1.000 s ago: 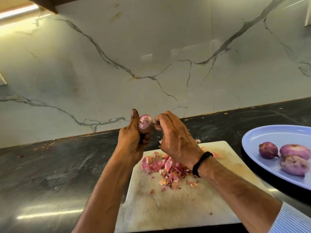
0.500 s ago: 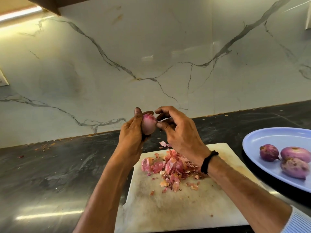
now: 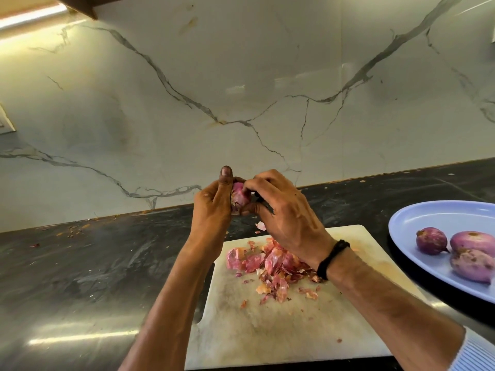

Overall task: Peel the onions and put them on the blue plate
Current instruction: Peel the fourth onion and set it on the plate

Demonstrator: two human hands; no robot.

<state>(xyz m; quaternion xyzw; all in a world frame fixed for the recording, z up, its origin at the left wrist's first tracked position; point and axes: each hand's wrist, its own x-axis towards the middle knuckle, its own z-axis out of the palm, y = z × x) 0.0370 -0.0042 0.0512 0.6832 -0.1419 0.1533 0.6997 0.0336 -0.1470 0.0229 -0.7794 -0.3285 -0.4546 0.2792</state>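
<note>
A small purple onion [image 3: 239, 197] is held up in the air above the far edge of the white cutting board [image 3: 281, 328]. My left hand [image 3: 213, 207] grips it from the left, thumb pointing up. My right hand [image 3: 284, 210] pinches it from the right with curled fingers and thumb. A pile of pink onion skins [image 3: 270, 263] lies on the board below. At the right, the blue plate [image 3: 417, 223] holds three peeled onions [image 3: 467, 253].
Dark stone counter [image 3: 80, 269] surrounds the board, with crumbs near the marble backsplash [image 3: 241, 89]. One loose skin piece [image 3: 260, 225] lies just beyond the board's far edge. The plate is cut off by the right frame edge.
The onion has been turned between my hands, and my right fingers have closed in on its right side. A skin piece has dropped near the board's far edge.
</note>
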